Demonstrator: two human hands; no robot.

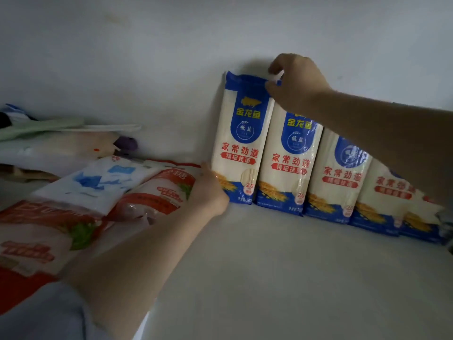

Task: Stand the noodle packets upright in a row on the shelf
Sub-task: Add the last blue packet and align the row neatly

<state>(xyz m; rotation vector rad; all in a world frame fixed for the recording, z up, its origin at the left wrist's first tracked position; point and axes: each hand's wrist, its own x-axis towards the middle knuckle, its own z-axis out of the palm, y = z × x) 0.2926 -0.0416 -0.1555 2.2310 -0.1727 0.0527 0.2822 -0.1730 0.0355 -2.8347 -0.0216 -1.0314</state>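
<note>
Pinching the top seal of the end noodle packet (241, 141), right hand (297, 81) has thumb and fingers closed narrow on the blue flap, likely to hold it vertical against the wall (171, 69). Left hand (210, 190) is flat and fairly open, pressed on that packet's lower left edge near the base; reads as a stop so the bottom can't slide out sideways. Top-and-bottom hold makes sense: tall, thin, floppy pack, tips easily.

Packet sits on the shelf (269, 266), upright, back to the wall, touching the second packet (290, 163). Third packet (339, 177) and fourth packet (389, 197) follow to the right, side by side; right forearm hides their tops, so lean there is unclear. Something further at the frame's right edge, can't tell what.

Left of the row, red-and-white bags (152, 192) and a blue-and-white bag (98, 180) lie flat, just beside the left hand. Row looks nearly done.
</note>
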